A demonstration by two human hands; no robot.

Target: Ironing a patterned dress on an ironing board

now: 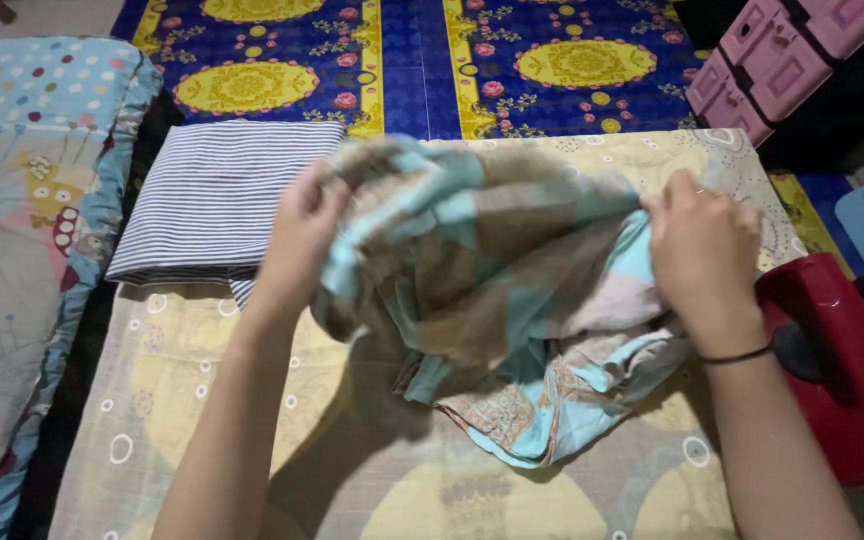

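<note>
My left hand (pixel 302 235) grips the left end of a crumpled cloth (pixel 497 280) patterned in light blue, brown and beige. At the cloth's right end, my right hand (pixel 702 250) is closed on it too, a thin black band around that wrist. The cloth hangs between both hands, its lower part bunched on a yellow and grey sheet (pixel 202 400) printed with circles. A folded striped black-and-white garment (pixel 217 200) lies flat on the sheet just behind my left hand.
A mattress with a colourful cartoon cover (pixel 22 230) runs along the left. A blue and yellow floral mat (pixel 422 60) lies beyond the sheet. Pink plastic drawers (pixel 782 60) stand at the back right, a red plastic stool (pixel 842 360) at the right.
</note>
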